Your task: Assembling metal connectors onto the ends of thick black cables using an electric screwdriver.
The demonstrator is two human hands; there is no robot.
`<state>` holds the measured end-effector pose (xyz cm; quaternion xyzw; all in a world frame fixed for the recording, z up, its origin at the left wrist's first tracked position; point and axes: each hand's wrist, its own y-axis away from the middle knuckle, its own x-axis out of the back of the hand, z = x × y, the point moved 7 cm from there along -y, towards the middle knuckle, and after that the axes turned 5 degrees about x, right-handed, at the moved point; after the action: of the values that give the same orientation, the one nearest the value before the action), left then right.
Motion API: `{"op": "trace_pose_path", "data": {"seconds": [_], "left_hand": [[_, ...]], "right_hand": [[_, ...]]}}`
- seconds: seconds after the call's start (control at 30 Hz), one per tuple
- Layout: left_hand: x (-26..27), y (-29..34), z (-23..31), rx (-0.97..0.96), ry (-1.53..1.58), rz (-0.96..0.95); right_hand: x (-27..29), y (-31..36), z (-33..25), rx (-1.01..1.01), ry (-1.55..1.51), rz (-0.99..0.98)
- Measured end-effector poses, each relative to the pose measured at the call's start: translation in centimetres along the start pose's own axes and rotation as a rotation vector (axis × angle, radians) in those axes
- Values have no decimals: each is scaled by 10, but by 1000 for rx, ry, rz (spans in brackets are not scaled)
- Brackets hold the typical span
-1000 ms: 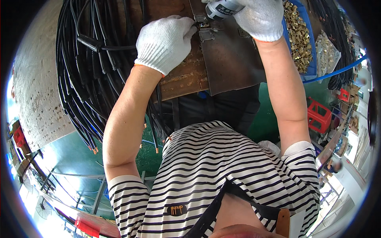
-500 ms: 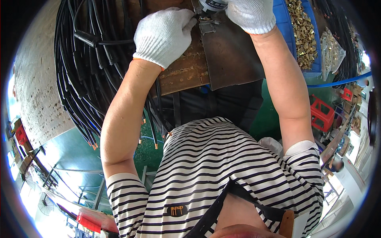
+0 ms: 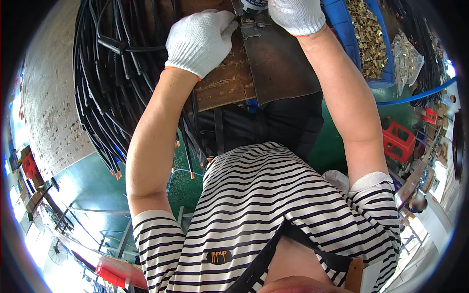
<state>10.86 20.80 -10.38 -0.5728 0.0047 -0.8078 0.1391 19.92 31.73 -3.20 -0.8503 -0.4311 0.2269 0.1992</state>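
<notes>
Both hands wear white knitted gloves with orange cuff edges. My left hand [image 3: 199,41] is closed, thumb and fingers pinched together at a small metal fixture [image 3: 251,30] on the bench; what it pinches is hidden. Just beyond the fixture stands a dark cylindrical tool [image 3: 254,6] with a pale printed label, cut off by the top edge. Close to its right side is my right hand [image 3: 297,17], whose fingers run out of the picture. Black cables [image 3: 110,93] hang in a thick bundle left of my left hand, several with bare copper ends.
A dark metal plate [image 3: 278,63] covers part of the worn wooden bench [image 3: 224,88]. At the right, a blue bin [image 3: 342,36] contains many small brass-coloured pieces, beside a clear plastic bag [image 3: 406,61]. A blue hose [image 3: 415,97] crosses near a red stool [image 3: 398,140].
The whole view has shifted slightly. My right hand has moved a little to the left, closer against the tool. My left hand keeps its closed pose by the fixture.
</notes>
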Motion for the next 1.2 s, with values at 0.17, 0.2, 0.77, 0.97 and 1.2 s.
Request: {"op": "trace_pose_path", "data": {"seconds": [0.17,0.2,0.77,0.97,1.2], "left_hand": [[-1,-2,1,21,-17,-48],[-1,-1,2,16,-22,-42],[68,13,16,-57,262,6],[86,21,32,-104,402,-49],[101,22,50,-199,365,119]], "right_hand": [[-7,1,-6,29,-125,33],[-7,0,-8,38,-124,31],[268,55,-152,-527,769,690],[294,90,-131,-547,1216,570],[246,65,-159,-165,2127,253]]}}
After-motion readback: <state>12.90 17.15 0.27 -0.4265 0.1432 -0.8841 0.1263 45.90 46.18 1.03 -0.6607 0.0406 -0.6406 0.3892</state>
